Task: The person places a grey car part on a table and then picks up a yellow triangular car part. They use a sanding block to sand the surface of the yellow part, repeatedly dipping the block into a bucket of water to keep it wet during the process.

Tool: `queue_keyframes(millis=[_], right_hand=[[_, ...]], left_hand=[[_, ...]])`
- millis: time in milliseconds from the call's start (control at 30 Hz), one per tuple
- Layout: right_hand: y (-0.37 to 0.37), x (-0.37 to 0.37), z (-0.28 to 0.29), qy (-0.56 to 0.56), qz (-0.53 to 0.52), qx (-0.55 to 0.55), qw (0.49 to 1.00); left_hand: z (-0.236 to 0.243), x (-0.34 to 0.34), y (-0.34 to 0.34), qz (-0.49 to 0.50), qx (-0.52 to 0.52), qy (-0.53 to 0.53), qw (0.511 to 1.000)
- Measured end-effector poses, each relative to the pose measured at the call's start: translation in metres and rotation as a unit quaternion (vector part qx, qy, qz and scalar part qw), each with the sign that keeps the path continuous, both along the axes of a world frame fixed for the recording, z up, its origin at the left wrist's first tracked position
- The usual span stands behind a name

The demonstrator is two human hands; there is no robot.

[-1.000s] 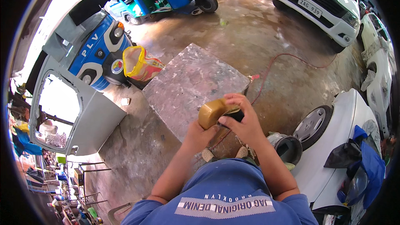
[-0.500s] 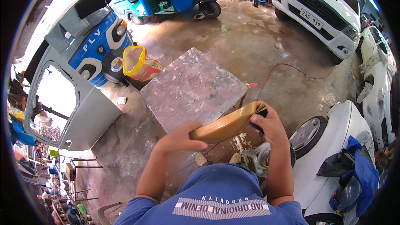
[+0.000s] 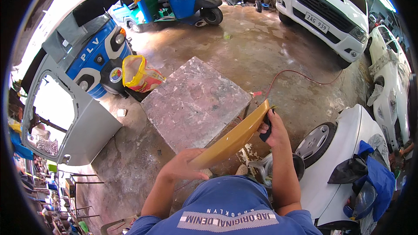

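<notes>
A long, curved panel in glossy yellow-tan (image 3: 228,138) is held between my hands, above the near edge of a low square table. My left hand (image 3: 179,165) grips its lower left end, thumb toward me. At the upper right end, my right hand (image 3: 276,129) is closed about a small black piece (image 3: 266,131) against the panel. Whether that black piece belongs to the panel I cannot tell. The square tabletop (image 3: 196,100) is worn, greyish pink and spotted with paint.
A yellow and red sack (image 3: 141,74) stands beyond the table's left corner. Left of it leans a grey vehicle door (image 3: 93,122). A red hose (image 3: 278,76) crosses the wet floor. At right sits a white car body part with a wheel (image 3: 315,144); blue three-wheelers (image 3: 187,0) stand at the back.
The panel has tilted more steeply, its right end rising and its left end dropping with my left hand. The view has shifted slightly, and both hands keep their hold.
</notes>
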State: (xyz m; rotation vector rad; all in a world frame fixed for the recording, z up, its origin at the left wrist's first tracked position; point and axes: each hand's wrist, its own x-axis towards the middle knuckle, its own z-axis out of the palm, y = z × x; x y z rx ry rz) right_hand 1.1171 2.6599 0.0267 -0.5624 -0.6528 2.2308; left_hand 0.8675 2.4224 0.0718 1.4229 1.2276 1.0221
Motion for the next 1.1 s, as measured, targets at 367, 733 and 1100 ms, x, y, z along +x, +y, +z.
queue_keyframes(millis=[367,733,1100], right_hand=[[0.000,-0.024,0.036,-0.206,-0.137,0.119,0.962],[-0.025,-0.059,0.031,-0.221,-0.115,0.212,0.945],[-0.031,-0.063,0.047,-0.226,-0.095,0.219,0.944]], left_hand=[[0.009,0.042,0.005,0.134,-0.051,0.086,0.986],[0.019,0.076,0.026,0.220,-0.007,0.108,0.970],[0.026,0.066,0.024,0.210,-0.043,0.116,0.970]])
